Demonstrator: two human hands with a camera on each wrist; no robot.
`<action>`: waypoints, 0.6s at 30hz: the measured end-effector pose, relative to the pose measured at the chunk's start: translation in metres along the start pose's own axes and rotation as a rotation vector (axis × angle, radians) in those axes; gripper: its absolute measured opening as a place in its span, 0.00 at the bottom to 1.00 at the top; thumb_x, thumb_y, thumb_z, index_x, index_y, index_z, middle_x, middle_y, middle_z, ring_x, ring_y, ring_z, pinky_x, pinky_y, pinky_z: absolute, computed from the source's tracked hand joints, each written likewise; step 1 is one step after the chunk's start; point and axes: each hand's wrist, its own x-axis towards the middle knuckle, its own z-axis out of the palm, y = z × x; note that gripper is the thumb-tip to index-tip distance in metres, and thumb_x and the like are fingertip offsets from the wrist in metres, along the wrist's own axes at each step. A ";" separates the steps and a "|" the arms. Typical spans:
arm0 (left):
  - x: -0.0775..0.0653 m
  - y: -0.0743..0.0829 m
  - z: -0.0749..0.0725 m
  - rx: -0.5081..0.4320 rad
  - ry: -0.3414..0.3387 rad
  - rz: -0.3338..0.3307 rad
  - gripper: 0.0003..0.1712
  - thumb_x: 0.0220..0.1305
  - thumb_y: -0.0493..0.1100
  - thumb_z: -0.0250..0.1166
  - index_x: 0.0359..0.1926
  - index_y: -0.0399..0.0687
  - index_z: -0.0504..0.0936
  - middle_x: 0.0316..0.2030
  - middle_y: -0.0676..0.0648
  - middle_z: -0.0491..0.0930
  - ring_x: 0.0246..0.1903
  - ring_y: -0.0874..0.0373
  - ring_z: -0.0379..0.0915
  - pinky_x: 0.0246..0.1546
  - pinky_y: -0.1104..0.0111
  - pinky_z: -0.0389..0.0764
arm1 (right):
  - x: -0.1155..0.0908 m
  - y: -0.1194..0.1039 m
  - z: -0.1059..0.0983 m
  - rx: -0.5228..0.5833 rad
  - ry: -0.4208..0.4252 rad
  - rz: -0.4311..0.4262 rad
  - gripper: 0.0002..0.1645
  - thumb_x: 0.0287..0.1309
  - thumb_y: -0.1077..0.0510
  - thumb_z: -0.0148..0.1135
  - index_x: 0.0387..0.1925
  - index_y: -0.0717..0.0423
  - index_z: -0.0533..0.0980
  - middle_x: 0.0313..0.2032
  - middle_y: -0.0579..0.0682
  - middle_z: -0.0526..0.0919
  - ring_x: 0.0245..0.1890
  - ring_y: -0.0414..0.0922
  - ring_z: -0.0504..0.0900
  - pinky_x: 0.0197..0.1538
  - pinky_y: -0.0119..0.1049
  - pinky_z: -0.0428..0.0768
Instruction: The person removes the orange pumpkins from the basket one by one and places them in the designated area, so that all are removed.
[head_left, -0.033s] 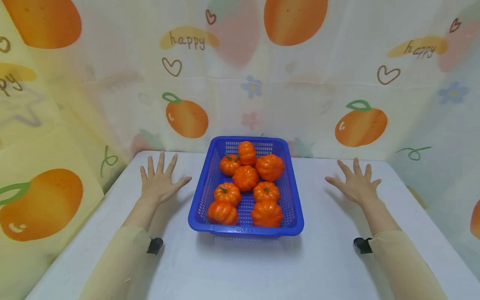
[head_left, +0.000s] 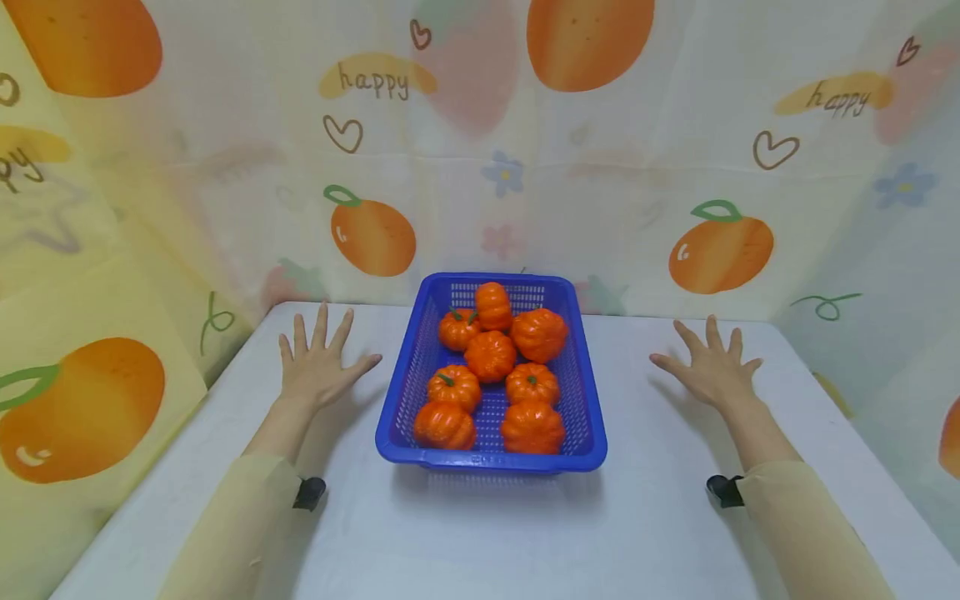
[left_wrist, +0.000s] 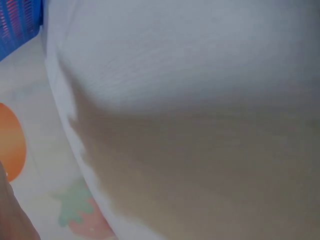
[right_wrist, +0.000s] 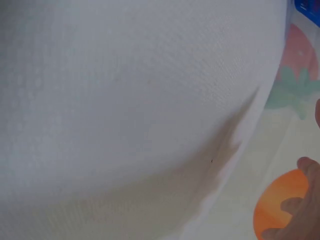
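Observation:
In the head view a blue plastic basket (head_left: 390,417) stands mid-table, holding several small orange pumpkins (head_left: 491,357), a few with green stems. To its left, my left hand (head_left: 318,367) is held with fingers spread and nothing in it. My right hand (head_left: 712,371) is on the other side, likewise spread and holding nothing. Both hands are apart from the basket, and their shadows fall on the table. Only part of the left hand (left_wrist: 15,215) shows in the left wrist view, and part of the right hand (right_wrist: 305,210) in the right wrist view.
A white-covered table (head_left: 495,542) carries the basket. Behind it and at the sides hangs a pale cloth (head_left: 600,192) printed with oranges, hearts and the word "happy". A black strap piece (head_left: 309,493) sits at the left cuff, another black piece (head_left: 724,491) at the right.

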 end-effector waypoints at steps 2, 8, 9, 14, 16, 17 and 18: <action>0.000 0.000 0.001 -0.007 0.001 -0.003 0.55 0.61 0.81 0.43 0.79 0.62 0.37 0.78 0.39 0.25 0.75 0.27 0.15 0.68 0.29 0.24 | 0.000 0.001 0.000 0.006 -0.009 -0.001 0.58 0.59 0.19 0.42 0.78 0.49 0.46 0.74 0.75 0.29 0.69 0.84 0.28 0.54 0.89 0.34; -0.002 0.003 0.001 -0.074 0.018 -0.021 0.54 0.63 0.79 0.43 0.79 0.59 0.38 0.78 0.35 0.28 0.75 0.27 0.17 0.69 0.30 0.28 | 0.001 -0.004 -0.001 0.039 0.016 -0.014 0.58 0.60 0.21 0.43 0.77 0.53 0.47 0.73 0.78 0.34 0.69 0.84 0.38 0.58 0.86 0.44; -0.003 0.006 -0.001 -0.102 0.024 -0.023 0.54 0.64 0.78 0.44 0.79 0.57 0.38 0.78 0.33 0.30 0.75 0.26 0.20 0.70 0.30 0.30 | 0.003 -0.007 -0.003 0.055 0.032 -0.019 0.58 0.61 0.22 0.44 0.77 0.55 0.48 0.73 0.78 0.36 0.69 0.84 0.41 0.59 0.85 0.47; -0.001 0.029 -0.019 -0.440 -0.017 -0.023 0.50 0.71 0.67 0.47 0.79 0.48 0.37 0.76 0.28 0.43 0.74 0.25 0.42 0.71 0.34 0.50 | 0.011 -0.036 -0.018 0.206 0.090 -0.086 0.54 0.64 0.29 0.50 0.74 0.64 0.54 0.72 0.75 0.51 0.70 0.77 0.52 0.67 0.74 0.55; 0.000 0.039 -0.026 -0.653 -0.091 -0.023 0.48 0.72 0.64 0.48 0.79 0.50 0.35 0.75 0.28 0.49 0.71 0.27 0.53 0.69 0.38 0.61 | 0.014 -0.052 -0.025 0.276 0.092 -0.120 0.51 0.65 0.32 0.52 0.73 0.65 0.56 0.72 0.73 0.56 0.70 0.73 0.57 0.68 0.70 0.60; 0.002 0.044 -0.029 -0.756 -0.139 -0.027 0.48 0.72 0.63 0.47 0.79 0.51 0.35 0.74 0.28 0.51 0.69 0.29 0.59 0.67 0.41 0.66 | 0.015 -0.060 -0.029 0.311 0.091 -0.134 0.50 0.65 0.33 0.53 0.73 0.64 0.57 0.71 0.71 0.58 0.69 0.71 0.60 0.67 0.68 0.63; 0.003 0.048 -0.031 -0.844 -0.195 -0.035 0.47 0.73 0.63 0.47 0.80 0.53 0.34 0.74 0.28 0.54 0.66 0.30 0.66 0.64 0.43 0.71 | 0.016 -0.069 -0.032 0.341 0.085 -0.147 0.48 0.65 0.34 0.54 0.72 0.63 0.58 0.71 0.70 0.59 0.68 0.70 0.62 0.66 0.66 0.67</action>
